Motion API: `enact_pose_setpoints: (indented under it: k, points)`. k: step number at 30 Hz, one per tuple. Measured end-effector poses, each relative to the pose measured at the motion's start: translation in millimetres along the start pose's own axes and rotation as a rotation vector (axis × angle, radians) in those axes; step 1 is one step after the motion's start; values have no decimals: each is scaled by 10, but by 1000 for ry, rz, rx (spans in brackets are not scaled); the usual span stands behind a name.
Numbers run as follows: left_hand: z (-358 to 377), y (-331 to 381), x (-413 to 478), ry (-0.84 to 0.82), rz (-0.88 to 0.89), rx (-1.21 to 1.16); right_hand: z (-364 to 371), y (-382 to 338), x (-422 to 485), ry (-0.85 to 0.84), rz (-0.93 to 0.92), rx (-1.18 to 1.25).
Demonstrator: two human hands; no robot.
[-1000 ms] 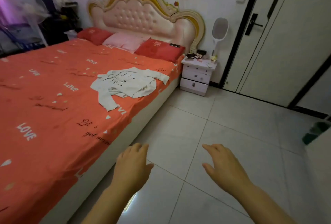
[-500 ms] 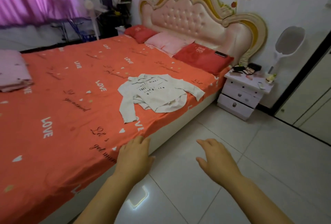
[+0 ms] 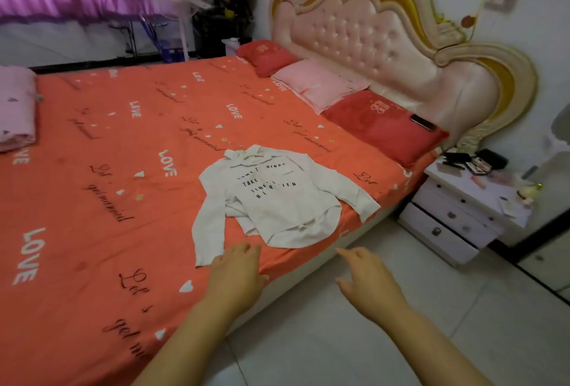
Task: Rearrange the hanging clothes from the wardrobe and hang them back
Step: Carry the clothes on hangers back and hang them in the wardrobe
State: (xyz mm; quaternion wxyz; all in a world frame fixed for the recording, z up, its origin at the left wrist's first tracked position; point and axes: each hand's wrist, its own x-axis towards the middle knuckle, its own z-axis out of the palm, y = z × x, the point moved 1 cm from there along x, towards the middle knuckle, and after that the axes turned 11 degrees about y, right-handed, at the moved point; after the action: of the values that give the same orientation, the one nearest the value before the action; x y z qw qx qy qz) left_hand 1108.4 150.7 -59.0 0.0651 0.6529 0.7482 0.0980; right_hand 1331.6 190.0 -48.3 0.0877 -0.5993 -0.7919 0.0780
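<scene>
So the step here looks like picking a piece back up off the bed. The white shirt (image 3: 277, 200) is laid flat, front up, in the middle of the frame, on the orange sheet of the bed (image 3: 92, 170) near its floor-side edge. One sleeve trails down toward the lower centre. There might be a pale hanger (image 3: 246, 156) tucked in the collar, but honestly I can't tell for sure.

Both hands are empty, with loose, spread fingers. The left hand (image 3: 236, 274) is at lower centre over the bed edge, just beside that trailing cuff. The right hand (image 3: 367, 281) is further right, over the floor tiles and apart from the shirt.

My guess for the next move: get hold of the shirt up at the collar or shoulders rather than the cuff, so it lifts in one piece and doesn't slide off whatever's in the neck. That's a longer lean in, since the collar is on the far side. The wardrobe itself isn't in the shot, so there's also a turn to make afterwards.

Container-wise, the white nightstand (image 3: 456, 225) at the right has two drawers, both shut, so no idea what's inside. Its top has small bits and bobs, too blurry to name.
</scene>
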Motion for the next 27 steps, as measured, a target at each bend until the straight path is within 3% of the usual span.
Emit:
enact_pose_setpoints:
  k: [10, 19, 27]
  points:
    - [167, 46, 1796, -48, -109, 70, 116, 381, 1993, -76, -109, 13]
    - [392, 398, 2948, -110, -371, 98, 339, 868, 3620, -238, -335, 10]
    - [446, 338, 3678, -106, -479, 59, 578, 650, 4578, -348, -451, 56]
